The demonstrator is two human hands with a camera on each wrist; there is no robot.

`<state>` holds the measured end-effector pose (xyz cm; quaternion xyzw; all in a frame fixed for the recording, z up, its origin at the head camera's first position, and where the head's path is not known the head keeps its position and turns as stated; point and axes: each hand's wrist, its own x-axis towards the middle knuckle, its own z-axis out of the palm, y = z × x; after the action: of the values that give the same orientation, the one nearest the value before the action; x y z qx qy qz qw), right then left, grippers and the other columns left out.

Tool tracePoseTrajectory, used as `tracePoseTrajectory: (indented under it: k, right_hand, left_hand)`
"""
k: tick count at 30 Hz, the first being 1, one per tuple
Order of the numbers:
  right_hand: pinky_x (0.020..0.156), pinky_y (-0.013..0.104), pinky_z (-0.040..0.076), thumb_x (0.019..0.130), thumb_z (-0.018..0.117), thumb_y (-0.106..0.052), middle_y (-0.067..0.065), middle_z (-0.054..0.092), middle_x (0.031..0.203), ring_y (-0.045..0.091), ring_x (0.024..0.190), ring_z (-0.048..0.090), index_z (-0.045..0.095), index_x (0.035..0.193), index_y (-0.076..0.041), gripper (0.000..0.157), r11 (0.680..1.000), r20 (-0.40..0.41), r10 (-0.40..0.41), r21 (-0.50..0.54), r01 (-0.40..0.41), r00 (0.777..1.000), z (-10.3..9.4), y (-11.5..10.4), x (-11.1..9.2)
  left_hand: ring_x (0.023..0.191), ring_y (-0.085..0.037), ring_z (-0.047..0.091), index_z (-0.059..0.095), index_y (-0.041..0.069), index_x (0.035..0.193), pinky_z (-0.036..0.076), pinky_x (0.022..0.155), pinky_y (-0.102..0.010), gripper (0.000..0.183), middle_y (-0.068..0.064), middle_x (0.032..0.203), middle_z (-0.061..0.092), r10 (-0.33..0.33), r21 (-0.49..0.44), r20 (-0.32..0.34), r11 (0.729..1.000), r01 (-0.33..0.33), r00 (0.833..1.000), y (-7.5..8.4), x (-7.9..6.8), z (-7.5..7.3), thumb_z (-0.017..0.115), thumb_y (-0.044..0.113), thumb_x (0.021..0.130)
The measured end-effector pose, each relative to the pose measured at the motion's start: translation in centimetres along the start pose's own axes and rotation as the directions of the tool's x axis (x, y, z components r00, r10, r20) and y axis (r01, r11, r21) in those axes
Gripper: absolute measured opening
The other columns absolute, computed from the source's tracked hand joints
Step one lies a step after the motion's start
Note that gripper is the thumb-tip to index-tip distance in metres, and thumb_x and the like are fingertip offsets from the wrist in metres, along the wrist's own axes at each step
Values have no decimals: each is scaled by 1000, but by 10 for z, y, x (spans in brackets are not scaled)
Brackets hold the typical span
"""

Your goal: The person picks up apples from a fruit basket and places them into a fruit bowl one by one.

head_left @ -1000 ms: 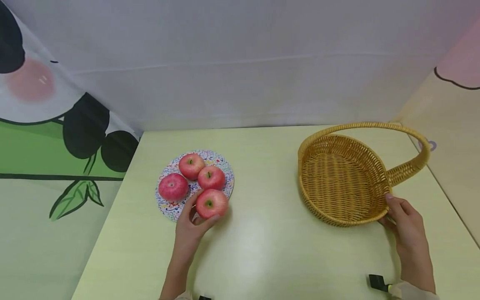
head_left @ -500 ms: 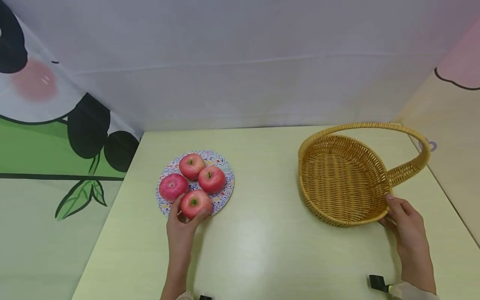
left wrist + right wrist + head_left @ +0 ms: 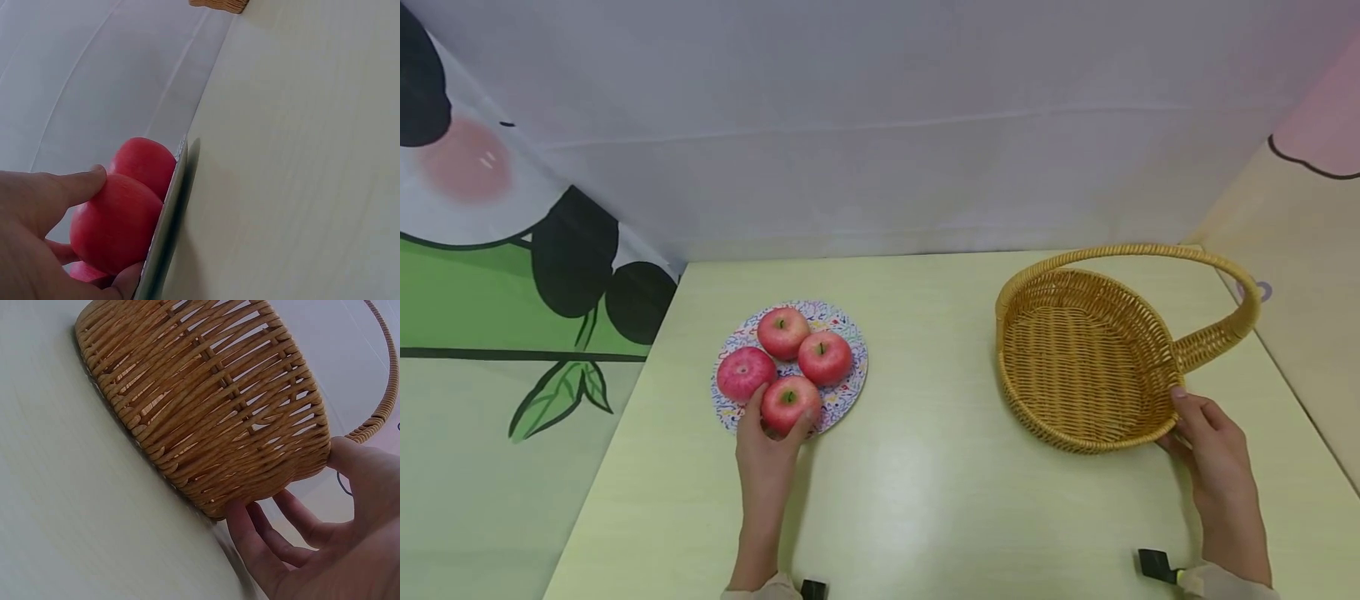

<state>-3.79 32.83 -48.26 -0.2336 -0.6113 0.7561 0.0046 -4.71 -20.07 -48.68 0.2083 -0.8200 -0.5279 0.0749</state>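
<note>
Red apples lie together on a round patterned plate (image 3: 850, 392) at the table's left. The nearest apple (image 3: 791, 404) is held between the thumb and curled fingers of my left hand (image 3: 766, 450); in the left wrist view this apple (image 3: 115, 225) is at the plate's edge, against another apple (image 3: 144, 164). Behind it are an apple at right (image 3: 825, 358), one at the back (image 3: 783, 332) and a darker pink one (image 3: 746, 374). My right hand (image 3: 1213, 450) grips the wicker basket (image 3: 1075, 375), thumb on its rim and fingers against the outer wall (image 3: 206, 412). Nothing lies inside the basket.
The basket's tall handle (image 3: 1150, 250) arches up and leans toward the right. A pale table (image 3: 925, 467) carries everything. Behind it hangs a white cloth (image 3: 880, 183), with printed panels at the left and right sides.
My left hand has carried the apple leftward from the plate's right front edge onto the plate, beside the others. The right hand and the basket have stayed in place.
</note>
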Motion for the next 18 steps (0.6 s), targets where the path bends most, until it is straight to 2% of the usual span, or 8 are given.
tracePoseTrajectory:
  k: [5,13,18]
  right_hand:
    - [69,18,58,104,64,-28,-15,60,107,-1,87,66,71,99,-21,12,1000,-5,12,-12,-12,1000,0,0,0]
    - [68,19,59,104,64,-25,-15,63,104,0,84,68,72,97,-19,13,1000,-1,-11,15,11,1000,1,0,0]
    - [68,19,60,104,65,-26,-15,62,104,0,84,68,72,95,-19,13,1000,1,-13,23,13,1000,1,1,0]
  left_hand:
    - [147,-33,43,37,11,161,43,119,-56,87,-15,159,43,11,14,1,1000,-11,1000,0,-1,-2,80,41,92]
    - [150,-34,43,36,10,161,38,122,-57,82,-14,161,45,64,89,20,994,-65,998,-1,-1,-6,76,38,95]
    - [151,-35,41,33,11,163,39,121,-59,84,-14,162,43,63,134,39,989,-68,997,-1,-1,-7,74,41,97]
